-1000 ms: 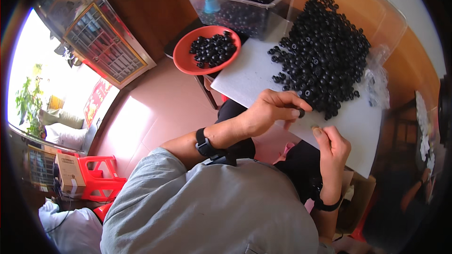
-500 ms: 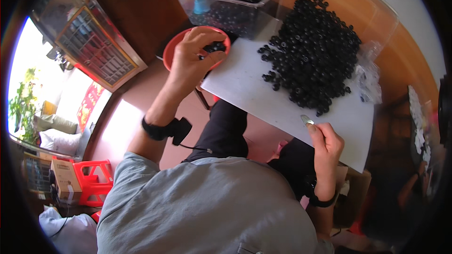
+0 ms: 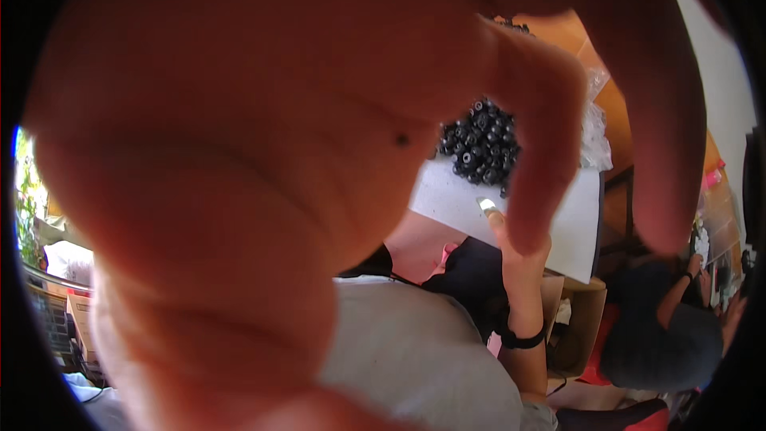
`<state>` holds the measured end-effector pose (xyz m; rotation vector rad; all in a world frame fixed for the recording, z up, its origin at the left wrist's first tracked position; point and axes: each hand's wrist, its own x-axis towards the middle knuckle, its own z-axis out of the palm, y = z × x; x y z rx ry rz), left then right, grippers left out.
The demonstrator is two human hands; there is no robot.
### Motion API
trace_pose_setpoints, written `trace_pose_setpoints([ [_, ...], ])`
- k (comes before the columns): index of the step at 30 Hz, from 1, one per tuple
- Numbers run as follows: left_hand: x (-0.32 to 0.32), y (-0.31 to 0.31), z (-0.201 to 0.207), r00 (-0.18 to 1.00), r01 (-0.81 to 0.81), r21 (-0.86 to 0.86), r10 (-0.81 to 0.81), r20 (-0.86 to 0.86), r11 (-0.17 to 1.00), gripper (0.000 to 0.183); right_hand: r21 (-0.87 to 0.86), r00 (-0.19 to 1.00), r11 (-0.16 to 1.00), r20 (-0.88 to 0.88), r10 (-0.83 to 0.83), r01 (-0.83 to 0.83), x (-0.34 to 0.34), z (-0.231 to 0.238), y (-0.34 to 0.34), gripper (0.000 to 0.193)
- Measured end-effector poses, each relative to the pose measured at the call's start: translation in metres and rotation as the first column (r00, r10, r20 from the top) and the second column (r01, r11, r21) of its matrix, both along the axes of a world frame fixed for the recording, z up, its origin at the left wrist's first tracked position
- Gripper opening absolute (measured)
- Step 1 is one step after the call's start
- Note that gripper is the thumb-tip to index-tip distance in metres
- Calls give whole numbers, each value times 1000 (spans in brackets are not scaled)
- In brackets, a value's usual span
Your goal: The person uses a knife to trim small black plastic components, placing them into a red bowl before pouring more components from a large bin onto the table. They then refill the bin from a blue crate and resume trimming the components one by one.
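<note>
left hand (image 3: 239,152): one, bare, very close to the camera, palm toward it, fingers spread apart and slightly bent, nothing seen in its grasp; blurred and dark, it hides most of the left and middle of the view. right hand (image 3: 523,251): one, partly behind a finger of the left, thumb and fingers closed on a small shiny piece (image 3: 486,205), flat, its tip pointing up and away from the hand; black wristband (image 3: 525,342) below. black beads (image 3: 483,148): a heap, round, glossy, some showing holes, lying on the white board beyond the right hand; part of the heap is covered by the left hand, a few more beads showing above its fingers. white board (image 3: 570,227): pale, flat, light specks near the heap, its near edge slanting down to the right. clear plastic bag (image 3: 595,137): crumpled, at the right of the heap. orange-brown wood (image 3: 558,36): behind the heap, with a pale wall (image 3: 710,40) at far right. cardboard box (image 3: 589,323): open, below the board, right of the right wrist. floor (image 3: 415,231): pink, seen beneath the board's near edge. another person (image 3: 666,339): dark clothing, lower right, arm bent. at far left: green plant (image 3: 27,199) in bright light, white cushion (image 3: 69,263) below. grey shirt (image 3: 415,343): the wearer's own, bottom centre.
</note>
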<state>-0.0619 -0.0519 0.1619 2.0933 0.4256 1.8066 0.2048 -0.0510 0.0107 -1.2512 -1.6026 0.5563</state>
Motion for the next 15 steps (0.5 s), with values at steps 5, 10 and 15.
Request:
trace_pose_setpoints([
  [5, 45, 202, 85, 1000, -21, 1, 21, -20, 1000, 75, -16, 995, 997, 64, 77, -76, -6, 8, -3, 24],
  [10, 43, 121, 104, 986, 142, 233, -118, -116, 962, 75, 16, 976, 993, 183, 114, -119, -11, -13, -13, 26],
  [15, 11, 35, 50, 969, 239, 292, -207, -137, 926, 75, 19, 991, 998, 119, 61, -64, -2, -4, -8, 23],
])
